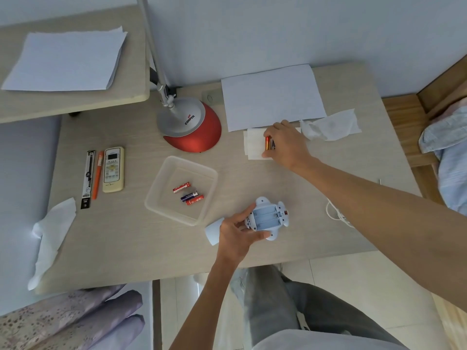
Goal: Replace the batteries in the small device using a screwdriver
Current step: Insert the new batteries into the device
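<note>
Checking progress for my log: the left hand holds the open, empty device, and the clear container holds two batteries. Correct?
Not quite: the head view shows three batteries in the clear container, not two. The left hand does hold the device, its battery compartment open and empty.

Pale wall, wooden desk, tiled floor.

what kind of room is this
Probably a bedroom or dorm study corner: a desk lamp and loose paper sit on a wooden desk, with floral bedding right beside it.
</note>
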`<control>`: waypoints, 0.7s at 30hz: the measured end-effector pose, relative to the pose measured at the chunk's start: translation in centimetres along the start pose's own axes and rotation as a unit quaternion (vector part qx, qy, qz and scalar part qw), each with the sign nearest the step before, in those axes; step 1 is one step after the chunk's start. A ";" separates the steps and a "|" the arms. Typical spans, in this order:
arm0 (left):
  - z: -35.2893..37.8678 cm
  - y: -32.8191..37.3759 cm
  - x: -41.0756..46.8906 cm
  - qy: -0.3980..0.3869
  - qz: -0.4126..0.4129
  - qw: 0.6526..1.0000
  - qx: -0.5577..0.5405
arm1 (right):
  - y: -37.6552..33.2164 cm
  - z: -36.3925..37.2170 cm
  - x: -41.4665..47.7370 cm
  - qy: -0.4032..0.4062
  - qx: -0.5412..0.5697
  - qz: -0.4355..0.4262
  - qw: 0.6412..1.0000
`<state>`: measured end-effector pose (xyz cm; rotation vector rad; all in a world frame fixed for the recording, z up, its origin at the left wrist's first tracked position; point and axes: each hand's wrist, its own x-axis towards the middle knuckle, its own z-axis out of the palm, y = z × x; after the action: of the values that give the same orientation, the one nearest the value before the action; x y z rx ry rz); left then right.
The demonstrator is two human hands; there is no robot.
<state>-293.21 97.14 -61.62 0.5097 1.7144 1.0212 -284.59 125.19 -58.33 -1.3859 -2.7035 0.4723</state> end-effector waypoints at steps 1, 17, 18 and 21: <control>0.0 -0.1 0.0 0.001 -0.004 1.000 -0.001 | -0.1 0.1 -0.2 0.006 0.018 0.000 1.000; -0.2 -0.3 0.2 -0.003 -0.014 1.000 -0.013 | -2.7 -3.6 -10.8 0.010 0.499 0.134 0.856; -0.3 -0.3 0.3 -0.002 -0.012 1.000 -0.008 | -2.8 -3.8 -12.2 -0.002 0.500 0.140 0.855; -0.4 -0.4 0.4 -0.002 -0.011 1.000 0.001 | -3.0 -3.6 -15.4 -0.031 0.466 0.135 0.874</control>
<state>-293.64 97.10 -62.13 0.4931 1.7136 1.0023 -277.06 112.08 -52.79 -1.3813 -1.7890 1.5782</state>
